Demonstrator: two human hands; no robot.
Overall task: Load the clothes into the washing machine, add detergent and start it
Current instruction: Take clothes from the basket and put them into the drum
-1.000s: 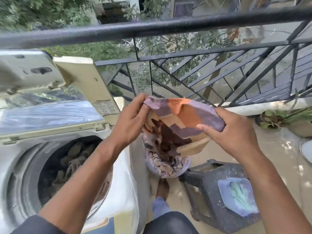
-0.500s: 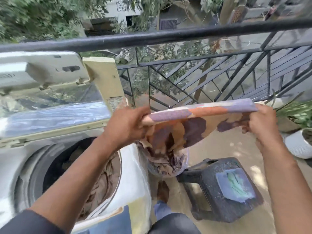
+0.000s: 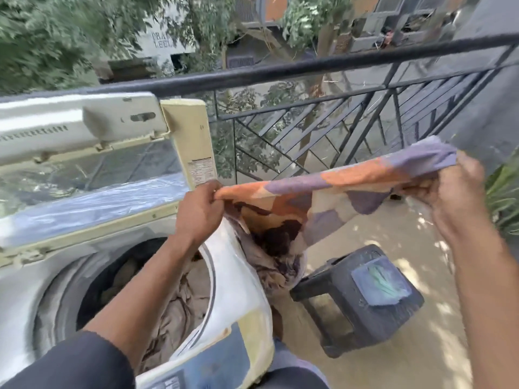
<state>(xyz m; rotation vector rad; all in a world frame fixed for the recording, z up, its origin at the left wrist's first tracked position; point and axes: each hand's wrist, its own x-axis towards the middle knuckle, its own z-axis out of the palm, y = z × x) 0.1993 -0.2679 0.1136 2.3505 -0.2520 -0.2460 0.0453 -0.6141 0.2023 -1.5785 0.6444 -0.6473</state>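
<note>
A: Where's the cloth (image 3: 331, 192) right now?

B: Stretched between both hands at about 3 o'clock from the washer (image 3: 241, 279), outside the drum (image 3: 126, 282). Its lower part hangs down beside the washer's right wall, towards what may be a tub below; that's mostly hidden, so I can't be sure.

A: And the grip?

B: The left hand (image 3: 198, 213) has its fingers curled tight, pinching one edge. The right hand (image 3: 446, 189) is closed round the other end, out at 3 o'clock, though it's a bit blurred.

A: How far along is the job?

B: Partway through loading, I'd say. The lid (image 3: 84, 153) is up at 12 o'clock and there are clothes (image 3: 179, 313) already in the drum. This piece has yet to go in.

A: What's left?

B: Drop it in, then any others from below. I see no detergent in the frame, the lid is open, and nothing suggests the washer is running. A stool (image 3: 362, 304) stands at 4 o'clock.
</note>
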